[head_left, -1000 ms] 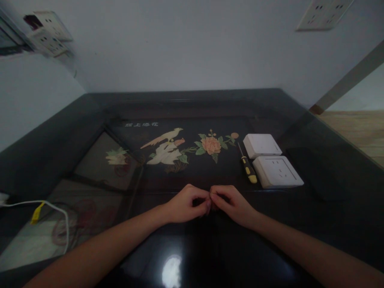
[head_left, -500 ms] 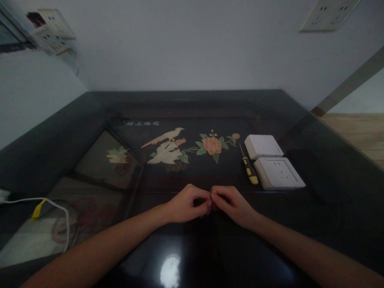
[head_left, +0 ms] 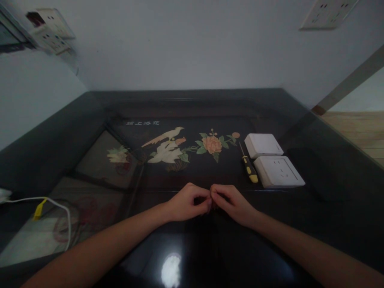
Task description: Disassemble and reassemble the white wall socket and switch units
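My left hand (head_left: 189,203) and my right hand (head_left: 232,203) meet at the fingertips over the near part of a glossy black table (head_left: 198,248). Each has its fingers curled and its thumb against the index finger. No object shows in either hand, though the undersides of the fingers are hidden. Nearest to my right hand lies a yellow-and-black screwdriver (head_left: 249,169), its shaft pointing away from me. Right beside it is a white wall socket (head_left: 280,172), face up on a box-like base. Behind that socket sits a second white box-shaped unit (head_left: 263,145), its face plain.
A dark flat object (head_left: 318,174), hard to make out, lies right of the socket. On the left a white cable (head_left: 57,203) carries a yellow tag (head_left: 39,209). Bird and flower pictures (head_left: 212,145) decorate the tabletop. A wall (head_left: 186,44) with sockets (head_left: 328,15) rises behind.
Both hands keep the same pose with fingertips together. The view has shifted very slightly; nothing on the table has moved.
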`<state>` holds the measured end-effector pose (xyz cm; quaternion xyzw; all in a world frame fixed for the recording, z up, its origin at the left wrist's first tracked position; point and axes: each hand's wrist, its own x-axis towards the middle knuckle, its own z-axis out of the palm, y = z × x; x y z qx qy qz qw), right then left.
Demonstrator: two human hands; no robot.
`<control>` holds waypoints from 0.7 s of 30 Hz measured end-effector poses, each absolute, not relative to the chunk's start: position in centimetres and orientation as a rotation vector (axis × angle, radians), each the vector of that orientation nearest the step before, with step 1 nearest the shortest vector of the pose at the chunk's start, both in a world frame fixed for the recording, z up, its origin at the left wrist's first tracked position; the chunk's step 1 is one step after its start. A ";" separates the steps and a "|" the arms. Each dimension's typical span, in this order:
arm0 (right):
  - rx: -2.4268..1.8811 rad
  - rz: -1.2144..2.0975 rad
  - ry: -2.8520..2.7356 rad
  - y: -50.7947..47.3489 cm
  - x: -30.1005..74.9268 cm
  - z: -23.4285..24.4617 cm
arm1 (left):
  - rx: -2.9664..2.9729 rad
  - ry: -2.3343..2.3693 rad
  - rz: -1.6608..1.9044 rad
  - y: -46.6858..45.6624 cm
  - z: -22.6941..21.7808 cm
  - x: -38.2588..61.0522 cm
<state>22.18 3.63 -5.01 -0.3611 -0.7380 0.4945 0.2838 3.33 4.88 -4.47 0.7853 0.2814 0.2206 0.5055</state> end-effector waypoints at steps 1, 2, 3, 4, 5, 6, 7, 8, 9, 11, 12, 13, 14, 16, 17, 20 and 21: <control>-0.970 1.324 -1.975 3.6 22.2 -5.0 | 1.896 0.679 0.530 4.9 -4.5 3.3; -0.972 1.326 -1.976 3.6 22.1 -5.0 | 1.896 0.680 0.528 4.9 -4.5 3.3; -0.974 1.327 -1.978 3.6 22.1 -5.0 | 1.896 0.681 0.526 4.9 -4.5 3.3; -0.974 1.328 -1.978 3.6 22.1 -5.0 | 1.896 0.682 0.523 4.9 -4.5 3.3; -0.974 1.328 -1.978 3.6 22.1 -5.0 | 1.895 0.684 0.520 4.9 -4.5 3.3; -0.975 1.327 -1.978 3.6 22.1 -5.0 | 1.893 0.686 0.518 4.8 -4.5 3.3; -0.975 1.327 -1.978 3.6 22.1 -4.9 | 1.891 0.688 0.517 4.8 -4.5 3.3; -0.975 1.326 -1.978 3.6 22.1 -4.9 | 1.888 0.690 0.515 4.8 -4.5 3.3; -0.974 1.325 -1.978 3.6 22.1 -4.9 | 1.885 0.691 0.515 4.8 -4.5 3.3; -0.972 1.324 -1.979 3.6 22.1 -4.9 | 1.880 0.693 0.515 4.8 -4.5 3.4; -0.971 1.323 -1.978 3.6 22.1 -4.9 | 1.878 0.692 0.516 4.8 -4.5 3.4; -0.971 1.323 -1.976 3.6 22.1 -4.9 | 1.878 0.692 0.516 4.8 -4.5 3.4; -0.972 1.324 -1.974 3.6 22.1 -5.0 | 1.878 0.691 0.517 4.8 -4.4 3.4; -0.972 1.327 -1.973 3.6 22.1 -5.0 | 1.879 0.692 0.518 4.8 -4.4 3.4; -0.973 1.328 -1.972 3.6 22.1 -5.1 | 1.880 0.692 0.518 4.8 -4.4 3.4; -0.978 1.328 -1.972 3.6 22.1 -5.1 | 1.881 0.688 0.518 4.8 -4.4 3.3; -0.981 1.328 -1.971 3.6 22.2 -5.0 | 1.881 0.686 0.517 4.8 -4.4 3.3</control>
